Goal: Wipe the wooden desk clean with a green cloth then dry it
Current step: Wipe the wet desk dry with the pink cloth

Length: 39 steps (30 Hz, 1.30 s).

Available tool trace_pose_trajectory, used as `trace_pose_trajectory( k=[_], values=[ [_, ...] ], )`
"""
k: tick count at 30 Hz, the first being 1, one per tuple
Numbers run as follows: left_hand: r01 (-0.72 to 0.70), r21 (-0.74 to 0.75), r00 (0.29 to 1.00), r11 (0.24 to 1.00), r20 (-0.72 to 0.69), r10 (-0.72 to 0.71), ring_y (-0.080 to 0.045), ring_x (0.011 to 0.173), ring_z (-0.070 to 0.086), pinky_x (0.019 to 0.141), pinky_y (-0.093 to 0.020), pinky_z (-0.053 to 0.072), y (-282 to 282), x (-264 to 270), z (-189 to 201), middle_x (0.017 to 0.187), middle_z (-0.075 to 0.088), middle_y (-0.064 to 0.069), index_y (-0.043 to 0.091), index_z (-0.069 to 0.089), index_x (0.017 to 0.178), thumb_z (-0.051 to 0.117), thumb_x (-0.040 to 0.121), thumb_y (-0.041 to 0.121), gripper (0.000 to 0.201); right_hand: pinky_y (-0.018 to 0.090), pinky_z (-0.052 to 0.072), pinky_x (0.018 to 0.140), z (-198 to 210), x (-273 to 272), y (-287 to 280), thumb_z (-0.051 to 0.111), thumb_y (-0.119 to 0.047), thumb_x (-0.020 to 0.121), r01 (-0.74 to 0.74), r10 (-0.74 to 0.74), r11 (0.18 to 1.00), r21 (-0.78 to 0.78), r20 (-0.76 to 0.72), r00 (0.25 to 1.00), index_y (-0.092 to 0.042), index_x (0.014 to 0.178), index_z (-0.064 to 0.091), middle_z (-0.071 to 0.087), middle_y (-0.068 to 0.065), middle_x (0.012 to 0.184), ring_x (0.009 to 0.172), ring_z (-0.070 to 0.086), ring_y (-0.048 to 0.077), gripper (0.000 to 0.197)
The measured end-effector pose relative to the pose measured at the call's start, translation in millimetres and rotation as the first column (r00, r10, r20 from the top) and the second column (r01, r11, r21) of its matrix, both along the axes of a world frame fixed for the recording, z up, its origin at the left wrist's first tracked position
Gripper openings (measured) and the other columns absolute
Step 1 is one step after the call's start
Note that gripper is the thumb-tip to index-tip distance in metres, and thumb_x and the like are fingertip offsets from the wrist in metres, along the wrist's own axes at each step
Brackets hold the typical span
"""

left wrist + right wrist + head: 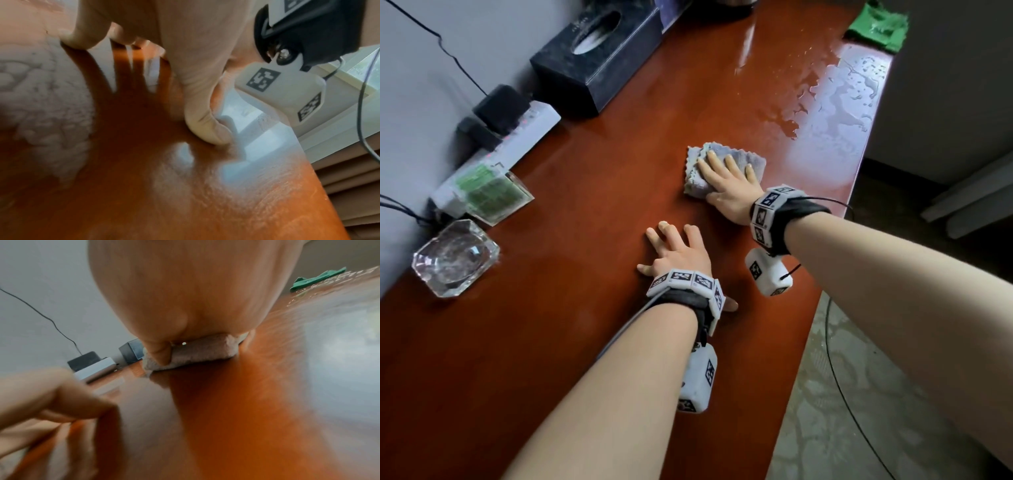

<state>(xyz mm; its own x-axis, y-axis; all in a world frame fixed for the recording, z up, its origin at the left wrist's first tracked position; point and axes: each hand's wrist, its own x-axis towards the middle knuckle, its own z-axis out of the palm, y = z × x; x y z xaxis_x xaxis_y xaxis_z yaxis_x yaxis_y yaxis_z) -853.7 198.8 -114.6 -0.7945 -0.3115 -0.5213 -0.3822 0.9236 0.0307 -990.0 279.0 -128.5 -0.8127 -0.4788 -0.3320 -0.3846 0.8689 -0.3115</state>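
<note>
The wet patch (pixel 835 102) lies toward the frame's upper right, nearest the right hand (pixel 729 185) pressing the grey cloth (pixel 722 168) flat-fingered, while the left hand (pixel 678 253) rests spread, empty, on the table (pixel 585 274).

On the table (pixel 585 212), the tissue box (pixel 599 56), power strip (pixel 517 137) and ashtray (pixel 455 257) stand along the left; a folded towel (pixel 722 164) lies mid-table, another cloth (pixel 876 27) at the far right corner.
</note>
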Motion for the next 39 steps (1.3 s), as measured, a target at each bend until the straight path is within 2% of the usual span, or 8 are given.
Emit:
trace_pose_trajectory(
  k=[3,5,13,16,22,27,34,39],
  values=[
    [0.024,0.011,0.998,1.0,0.06,-0.025,-0.042,0.147,-0.012,0.103,-0.068,0.032,0,2,7,0.158,-0.012,-0.02,0.018,0.004,0.146,0.089,0.054,0.058,0.132,0.054,0.001,0.117,-1,-23,29,0.042,-0.02,0.096,0.021,-0.021,1.0,-0.008,-0.007,1.0,-0.029,0.154,0.009,-0.001,-0.005,0.162,0.148,0.0,0.024,0.067],
    [0.038,0.019,0.996,0.999,0.08,-0.039,-0.042,0.147,-0.014,0.104,-0.068,0.032,1,4,13,0.158,-0.013,-0.02,0.016,0.003,0.147,0.089,0.045,0.065,0.142,0.056,0.001,0.116,-3,-42,57,0.042,-0.022,0.097,0.168,-0.168,0.986,-0.011,-0.004,0.986,-0.03,0.153,0.012,-0.001,-0.004,0.162,0.148,0.001,0.024,0.064],
    [0.03,0.017,0.994,0.999,0.106,-0.032,-0.045,0.146,-0.016,0.104,-0.07,0.031,3,0,14,0.157,-0.015,-0.02,0.016,0.001,0.147,0.089,0.043,0.066,0.145,0.061,0.004,0.115,-2,-67,113,0.035,-0.023,0.092,0.488,-0.482,0.865,0.119,-0.076,0.873,-0.025,0.151,0.012,-0.001,0.001,0.162,0.148,0.002,0.031,0.064],
    [0.031,0.007,0.994,1.0,0.106,-0.031,-0.045,0.146,-0.015,0.104,-0.07,0.032,2,-1,13,0.157,-0.013,-0.02,0.017,0.002,0.146,0.089,0.04,0.067,0.146,0.059,0.002,0.116,-1,-57,83,0.037,-0.027,0.093,0.44,-0.434,0.889,0.123,-0.071,0.898,-0.023,0.153,0.008,-0.005,0.002,0.162,0.148,-0.001,0.032,0.066],
    [0.025,-0.019,0.996,1.0,0.083,-0.023,-0.041,0.147,-0.012,0.102,-0.068,0.036,2,1,11,0.157,-0.009,-0.016,0.019,0.005,0.144,0.089,0.031,0.069,0.149,0.055,-0.006,0.116,-3,-12,14,0.039,-0.024,0.092,0.108,-0.107,0.993,0.041,-0.026,0.994,-0.028,0.153,0.002,-0.01,-0.003,0.162,0.149,-0.007,0.027,0.072],
    [0.029,-0.023,0.998,0.999,0.058,-0.028,-0.038,0.148,-0.012,0.103,-0.065,0.038,0,5,13,0.159,-0.009,-0.013,0.021,0.006,0.146,0.087,0.034,0.071,0.147,0.053,-0.005,0.118,-4,3,25,0.039,-0.024,0.095,-0.024,0.024,0.999,-0.039,0.007,1.0,-0.035,0.153,0.006,-0.006,-0.007,0.162,0.149,-0.007,0.023,0.068],
    [0.031,-0.013,0.999,0.999,0.009,-0.03,-0.033,0.15,-0.011,0.104,-0.061,0.04,-5,11,9,0.16,-0.01,-0.009,0.027,0.004,0.149,0.083,0.035,0.076,0.147,0.05,-0.008,0.116,-4,-29,100,0.038,-0.024,0.097,0.306,-0.306,0.952,-0.02,0.012,0.952,-0.035,0.153,0.008,-0.008,-0.005,0.162,0.149,-0.007,0.024,0.064],
    [0.028,0.041,0.999,0.999,-0.041,-0.027,-0.028,0.151,-0.009,0.113,-0.059,0.027,-9,23,9,0.162,-0.012,-0.006,0.031,0.0,0.153,0.079,0.04,0.08,0.146,0.053,-0.006,0.116,-6,-23,109,0.037,-0.026,0.096,0.421,-0.42,0.907,0.024,-0.015,0.907,-0.034,0.153,0.006,-0.009,-0.002,0.162,0.149,-0.008,0.027,0.066]
  ],
)
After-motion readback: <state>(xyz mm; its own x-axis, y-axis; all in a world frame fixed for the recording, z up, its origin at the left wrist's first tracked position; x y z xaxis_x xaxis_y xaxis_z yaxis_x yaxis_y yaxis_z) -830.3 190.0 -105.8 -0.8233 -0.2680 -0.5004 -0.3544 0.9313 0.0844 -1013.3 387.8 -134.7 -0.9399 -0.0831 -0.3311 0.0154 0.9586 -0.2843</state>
